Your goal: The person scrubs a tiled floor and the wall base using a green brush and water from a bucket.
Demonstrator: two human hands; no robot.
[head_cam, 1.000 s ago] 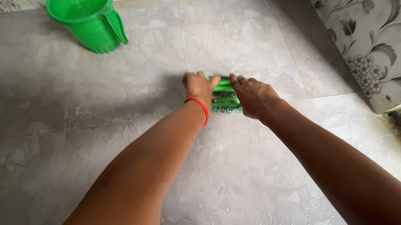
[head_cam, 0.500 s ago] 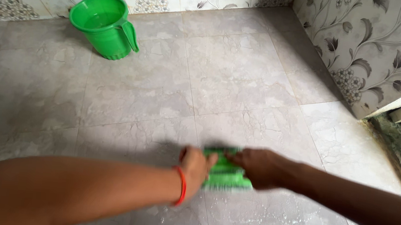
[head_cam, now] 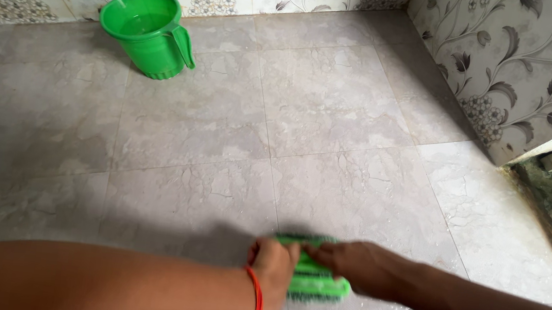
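- The left hand [head_cam: 272, 265] is curling its fingers over the near end of a green scrub brush [head_cam: 313, 275], closed on it in a firm grip rather than lying flat.
- A red thread band [head_cam: 255, 299] is circling the left wrist, just behind the hand.
- The right hand [head_cam: 358, 266] is pressing down on the far end of the same brush, its fingers bent over the green back and the fingertips meeting those of the left hand at about the middle; it too is gripping the brush, not lying open.
- The brush is sitting bristles-down on the grey tiled floor [head_cam: 335, 113], low in the view and a little right of the middle, with only its top and right edge showing between the two hands.
- Both forearms are reaching in from the bottom edge, the left one lying almost level across the lower left, the right one coming in from the lower right corner.
- Small drops of water are glistening on the tiles around and in front of the brush.
- A green plastic jug [head_cam: 147, 31] with a handle is standing upright well apart from the hands, near the flower-patterned wall tiles [head_cam: 517, 71] at the back left.
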